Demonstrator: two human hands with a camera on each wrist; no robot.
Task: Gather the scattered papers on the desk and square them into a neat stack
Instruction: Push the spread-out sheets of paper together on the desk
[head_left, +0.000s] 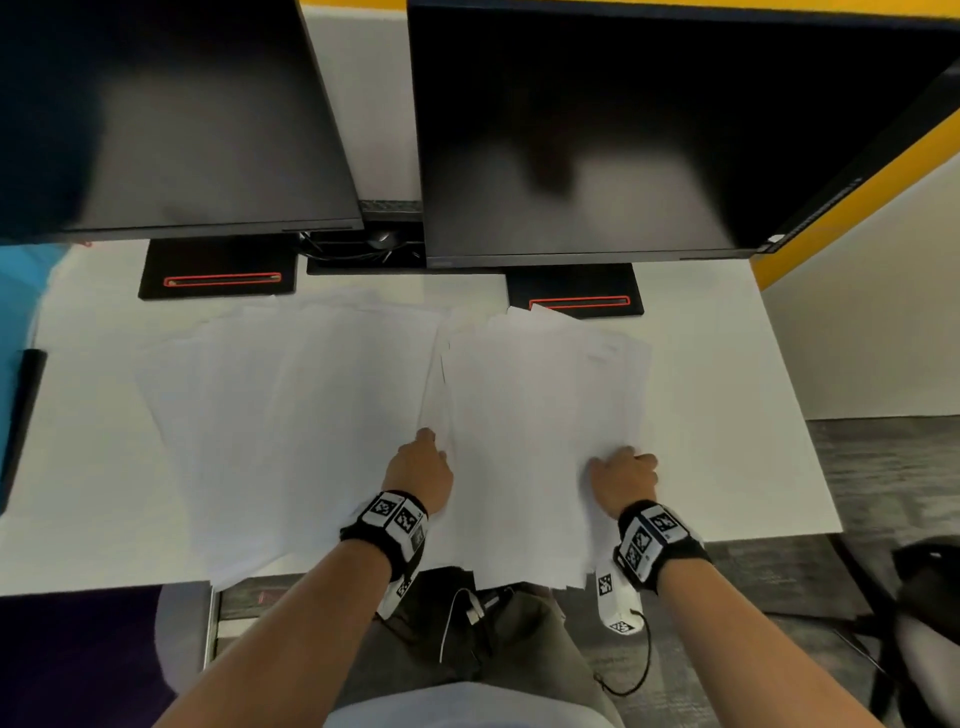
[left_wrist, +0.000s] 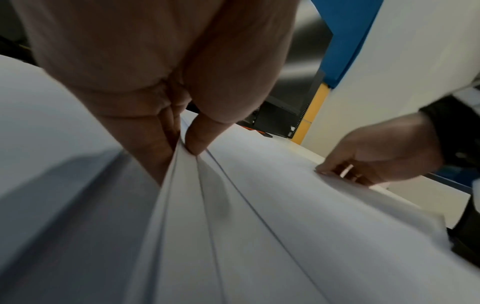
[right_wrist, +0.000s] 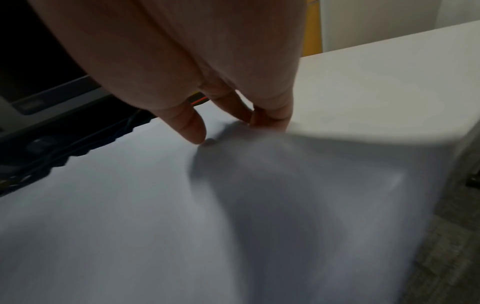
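Plain white sheets cover the middle of the white desk (head_left: 727, 395). A loose, uneven pile of papers (head_left: 535, 415) lies centre-right, its near end hanging over the desk's front edge. More sheets (head_left: 260, 415) lie fanned out to the left. My left hand (head_left: 431, 441) holds the pile's left edge; in the left wrist view the thumb and fingers of this hand (left_wrist: 183, 144) pinch several sheet edges together. My right hand (head_left: 618, 462) grips the pile's right side, thumb on top and fingers curled at the edge (right_wrist: 228, 129).
Two dark monitors (head_left: 182, 130) (head_left: 597, 130) hang over the back of the desk. Their black bases (head_left: 218, 270) (head_left: 576, 296) stand just behind the papers. Cables (head_left: 363, 244) lie between them. A dark object (head_left: 21, 415) is at the left edge.
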